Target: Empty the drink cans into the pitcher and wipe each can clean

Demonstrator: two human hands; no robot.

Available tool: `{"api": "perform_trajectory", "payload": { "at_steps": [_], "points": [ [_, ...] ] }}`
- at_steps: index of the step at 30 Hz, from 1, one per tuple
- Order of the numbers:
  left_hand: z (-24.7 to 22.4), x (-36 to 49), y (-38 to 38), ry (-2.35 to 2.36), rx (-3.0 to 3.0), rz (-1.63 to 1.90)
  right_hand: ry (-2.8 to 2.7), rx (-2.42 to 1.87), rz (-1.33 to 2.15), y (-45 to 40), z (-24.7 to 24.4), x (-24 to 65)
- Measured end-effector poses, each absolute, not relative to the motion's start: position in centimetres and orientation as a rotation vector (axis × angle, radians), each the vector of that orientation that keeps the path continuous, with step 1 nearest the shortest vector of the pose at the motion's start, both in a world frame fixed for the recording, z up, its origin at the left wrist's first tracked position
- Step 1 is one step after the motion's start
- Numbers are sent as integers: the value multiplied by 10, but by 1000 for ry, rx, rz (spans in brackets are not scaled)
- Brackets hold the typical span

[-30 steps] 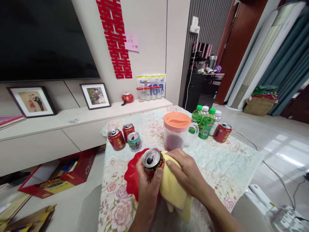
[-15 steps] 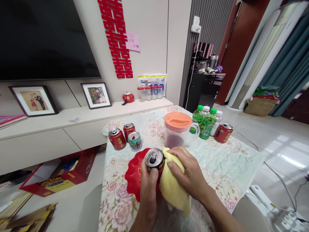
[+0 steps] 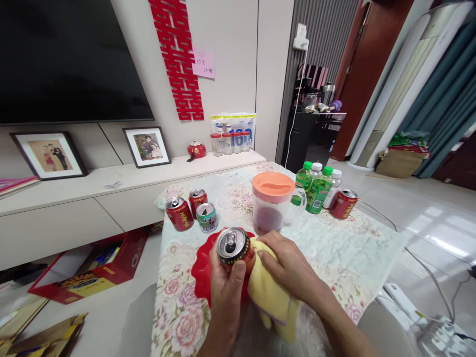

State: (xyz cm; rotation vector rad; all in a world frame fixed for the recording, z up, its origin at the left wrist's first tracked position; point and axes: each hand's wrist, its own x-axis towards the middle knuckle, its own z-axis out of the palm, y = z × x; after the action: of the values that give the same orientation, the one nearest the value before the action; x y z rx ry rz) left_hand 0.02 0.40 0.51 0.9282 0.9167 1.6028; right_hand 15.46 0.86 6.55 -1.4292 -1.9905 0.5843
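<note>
An opened red can with a dark rim (image 3: 234,246) is gripped upright, slightly tilted, in my left hand (image 3: 227,287), its thumb on the near side. My right hand (image 3: 288,263) is closed on a yellow cloth (image 3: 269,292) and presses it to the can's right side. Under the can lies a red scalloped plate (image 3: 201,270), partly covered by my hands. Just beyond them stands a clear pitcher with an orange lid (image 3: 273,198). To the left are two red cans (image 3: 180,214) and a small green-and-silver can (image 3: 207,218).
Green bottles (image 3: 320,191), white-capped bottles (image 3: 332,189) and a red can (image 3: 343,204) stand at the table's right back. A floral cloth covers the table (image 3: 182,317). Behind is a white cabinet (image 3: 148,186) with framed photos and red-lidded jars. Cardboard boxes lie on the floor at left.
The held can has moved slightly left and up and tilted, showing more of its red side. My right hand and the cloth have shifted a little lower along it.
</note>
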Motion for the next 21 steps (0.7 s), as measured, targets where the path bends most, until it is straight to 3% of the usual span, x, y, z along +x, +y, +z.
{"api": "perform_trajectory", "payload": {
  "at_steps": [10, 21],
  "points": [
    [30, 1, -6, 969, 1054, 1502, -1797, -1060, 390, -6, 78, 152],
    [10, 1, -2, 904, 886, 1523, -1822, -940, 390, -4, 77, 148]
  ]
}}
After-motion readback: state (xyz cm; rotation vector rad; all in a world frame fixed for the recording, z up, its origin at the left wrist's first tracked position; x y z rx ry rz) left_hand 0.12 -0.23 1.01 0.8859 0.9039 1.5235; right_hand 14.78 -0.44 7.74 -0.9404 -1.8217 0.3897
